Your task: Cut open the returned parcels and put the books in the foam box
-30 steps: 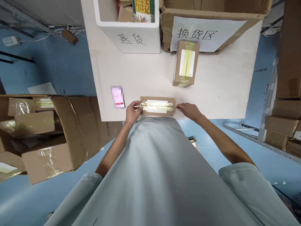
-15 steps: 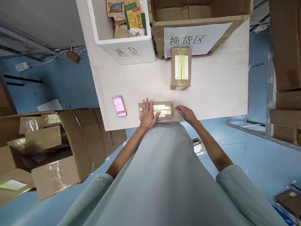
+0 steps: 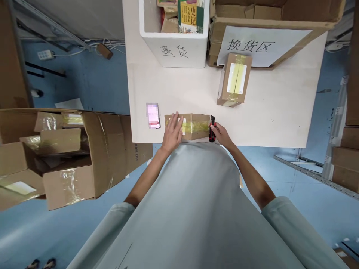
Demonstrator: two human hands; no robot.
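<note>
The left hand (image 3: 172, 131) is pressing, fingers spread flat, on the tape-bound brown cardboard parcel (image 3: 196, 126), steadying it at the near edge of the pale table (image 3: 266, 112). The right hand (image 3: 221, 135) is gripping, fingers curled shut, what looks like a red-and-black box cutter (image 3: 212, 129) against the parcel's right end.

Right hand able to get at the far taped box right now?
Likely yes: only bare table lies between right hand and far taped box. But its fingers hold a red-and-black cutter, so a grip would be awkward.
</note>
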